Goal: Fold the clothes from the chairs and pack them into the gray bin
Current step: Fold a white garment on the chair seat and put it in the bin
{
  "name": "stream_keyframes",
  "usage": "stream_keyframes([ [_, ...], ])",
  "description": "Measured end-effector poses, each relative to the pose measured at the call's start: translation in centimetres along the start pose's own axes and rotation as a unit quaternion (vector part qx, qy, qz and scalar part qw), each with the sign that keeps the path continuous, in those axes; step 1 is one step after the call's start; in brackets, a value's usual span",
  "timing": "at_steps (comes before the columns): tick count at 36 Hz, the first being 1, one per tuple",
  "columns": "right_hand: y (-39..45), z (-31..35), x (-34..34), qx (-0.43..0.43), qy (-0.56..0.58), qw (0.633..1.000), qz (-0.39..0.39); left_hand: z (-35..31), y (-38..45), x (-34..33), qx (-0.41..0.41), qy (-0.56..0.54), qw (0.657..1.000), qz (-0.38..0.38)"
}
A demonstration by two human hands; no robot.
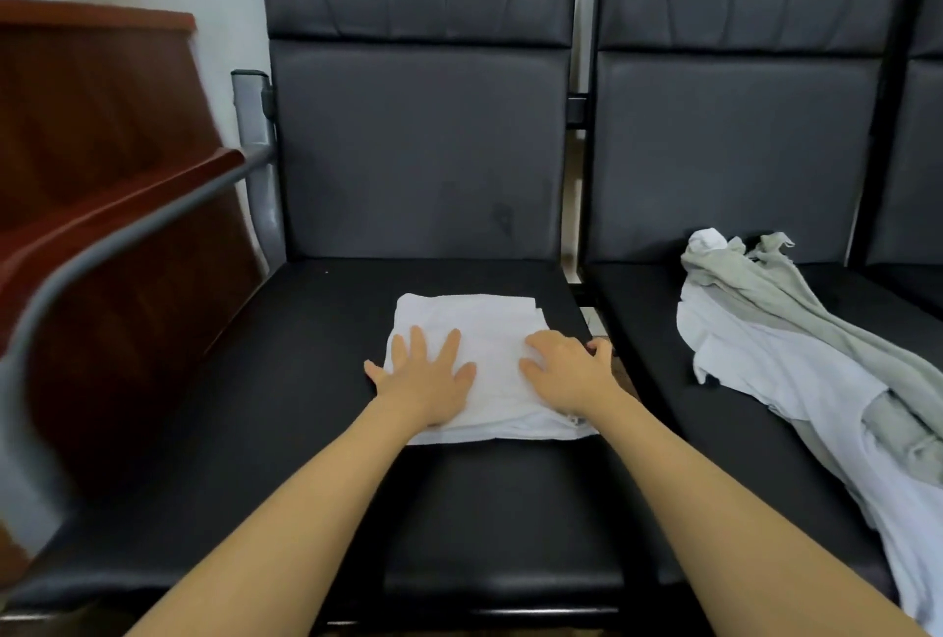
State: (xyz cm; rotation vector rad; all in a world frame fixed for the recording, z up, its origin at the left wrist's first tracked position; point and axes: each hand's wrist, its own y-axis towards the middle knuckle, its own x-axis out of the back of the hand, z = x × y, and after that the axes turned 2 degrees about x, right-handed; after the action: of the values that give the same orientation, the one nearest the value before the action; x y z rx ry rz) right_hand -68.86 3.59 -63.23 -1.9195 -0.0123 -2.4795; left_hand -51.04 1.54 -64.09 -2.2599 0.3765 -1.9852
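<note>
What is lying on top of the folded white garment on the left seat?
Both hands rest on the folded white garment: the left hand flat with spread fingers, the right hand with fingers bent at its right edge. The cloth beneath the palms is covered.

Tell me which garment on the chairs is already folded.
The white garment under both hands on the left seat; the gray one and white one on the right seat lie crumpled.
</note>
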Motion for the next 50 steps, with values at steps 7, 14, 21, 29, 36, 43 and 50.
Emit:
stream_keyframes([
  [7, 2.5, 4.3, -0.9, -0.053, 0.016, 0.993, -0.101, 3.2, -0.2, 1.8, 0.029, -0.017, 0.999, -0.009],
  [14, 3.3, 5.3, -2.7, -0.176, -0.045, 0.974, -0.137, 3.9, 0.6, 2.0, 0.148, -0.029, 0.973, -0.172],
  [21, 3.0, 5.5, -3.6, -0.183, -0.037, 0.972, -0.140, 4.5, 1.2, 1.0, 0.162, -0.017, 0.970, -0.181],
  [29, 1.8, 7.1, -4.1, -0.061, -0.022, 0.972, -0.227, 5.1, 0.1, 0.8, 0.111, -0.046, 0.951, -0.286],
  [36, -0.6, 8.2, -2.8, -0.044, -0.069, 0.976, -0.200, 6.1, -1.7, 1.2, 0.098, -0.037, 0.953, -0.286],
  [43, -2.5, 11.7, -1.4, -0.016, -0.051, 0.976, -0.212, 8.1, -6.4, 4.1, 0.126, 0.018, 0.941, -0.313],
  [50, -4.5, 17.8, 0.6, 0.053, -0.042, 0.971, -0.230, 12.6, -12.0, 6.4, 0.180, 0.104, 0.901, -0.382],
])
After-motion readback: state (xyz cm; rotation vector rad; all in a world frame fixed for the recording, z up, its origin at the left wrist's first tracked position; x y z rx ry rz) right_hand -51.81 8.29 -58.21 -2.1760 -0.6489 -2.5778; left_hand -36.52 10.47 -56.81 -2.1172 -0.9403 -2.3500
